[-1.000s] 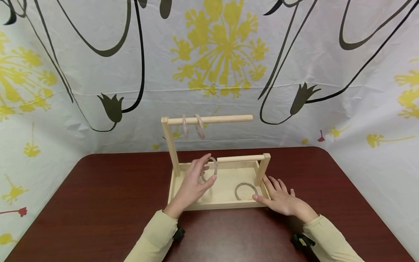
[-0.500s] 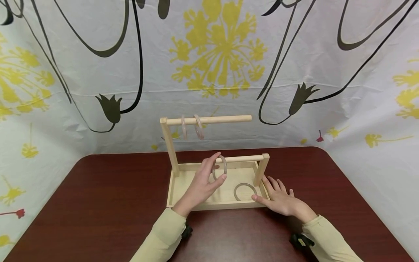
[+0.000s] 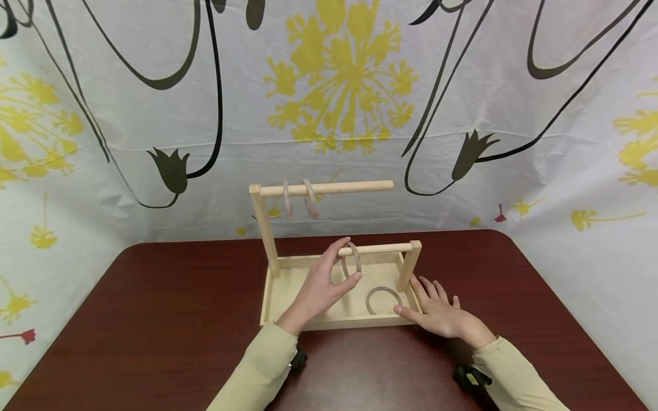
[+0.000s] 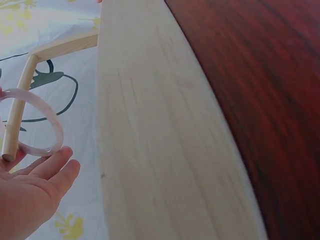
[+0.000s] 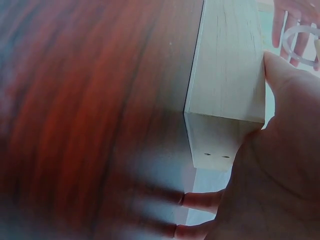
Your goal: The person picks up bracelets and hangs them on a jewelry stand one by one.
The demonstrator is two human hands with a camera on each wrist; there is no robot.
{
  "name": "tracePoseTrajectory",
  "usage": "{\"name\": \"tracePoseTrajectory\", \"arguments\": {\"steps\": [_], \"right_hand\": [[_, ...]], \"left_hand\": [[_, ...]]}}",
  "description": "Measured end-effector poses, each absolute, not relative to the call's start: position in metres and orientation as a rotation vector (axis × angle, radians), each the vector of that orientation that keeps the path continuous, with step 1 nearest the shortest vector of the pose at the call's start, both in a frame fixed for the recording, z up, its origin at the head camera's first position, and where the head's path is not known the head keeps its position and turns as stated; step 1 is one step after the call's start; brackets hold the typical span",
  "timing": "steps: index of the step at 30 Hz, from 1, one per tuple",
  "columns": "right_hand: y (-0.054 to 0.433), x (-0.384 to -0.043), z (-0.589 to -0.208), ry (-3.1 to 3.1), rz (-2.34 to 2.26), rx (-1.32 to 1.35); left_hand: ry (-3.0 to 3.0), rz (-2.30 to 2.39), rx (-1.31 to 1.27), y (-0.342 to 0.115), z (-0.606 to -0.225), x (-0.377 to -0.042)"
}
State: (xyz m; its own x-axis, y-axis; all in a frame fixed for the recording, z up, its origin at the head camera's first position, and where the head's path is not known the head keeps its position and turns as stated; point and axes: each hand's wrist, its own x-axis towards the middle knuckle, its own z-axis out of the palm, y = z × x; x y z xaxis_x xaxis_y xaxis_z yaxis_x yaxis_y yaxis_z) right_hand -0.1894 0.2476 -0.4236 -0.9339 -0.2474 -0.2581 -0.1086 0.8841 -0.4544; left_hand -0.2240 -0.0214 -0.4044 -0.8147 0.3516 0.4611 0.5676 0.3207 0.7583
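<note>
My left hand (image 3: 321, 282) pinches a pale translucent bangle (image 3: 357, 260) between thumb and fingers. In the left wrist view this bangle (image 4: 57, 122) encircles the free end of the lower wooden bar (image 4: 15, 120). Whether it touches the bar, I cannot tell. At the right front corner of the wooden tray stand (image 3: 339, 324), my right hand (image 3: 442, 311) rests with its thumb on the front rim and straight, spread fingers along the right side. Near that thumb, another bangle (image 3: 369, 299) leans inside the tray. Two bangles (image 3: 311, 200) hang on the upper bar (image 3: 354, 186).
The stand sits on a dark red-brown table (image 3: 205, 297). Its tall left post (image 3: 264, 231) carries the upper bar, and a short right post (image 3: 408, 267) carries the lower one. A flower-patterned cloth (image 3: 360, 165) hangs behind the table.
My left hand has moved right with its bangle, from left of the lower bar's free end to around it. My right hand has stayed at the tray corner.
</note>
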Motion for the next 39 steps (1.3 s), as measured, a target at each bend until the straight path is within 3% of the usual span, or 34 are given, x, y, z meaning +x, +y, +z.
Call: {"name": "tracePoseTrajectory", "arguments": {"steps": [20, 39], "right_hand": [[0.246, -0.191, -0.425, 2.74, -0.636, -0.267], [0.246, -0.189, -0.424, 2.726, -0.635, -0.269]], "left_hand": [[-2.467, -1.332, -0.836, -0.009, -0.392, -0.231], [-2.472, -0.35, -0.86, 0.002, -0.372, -0.23]]}}
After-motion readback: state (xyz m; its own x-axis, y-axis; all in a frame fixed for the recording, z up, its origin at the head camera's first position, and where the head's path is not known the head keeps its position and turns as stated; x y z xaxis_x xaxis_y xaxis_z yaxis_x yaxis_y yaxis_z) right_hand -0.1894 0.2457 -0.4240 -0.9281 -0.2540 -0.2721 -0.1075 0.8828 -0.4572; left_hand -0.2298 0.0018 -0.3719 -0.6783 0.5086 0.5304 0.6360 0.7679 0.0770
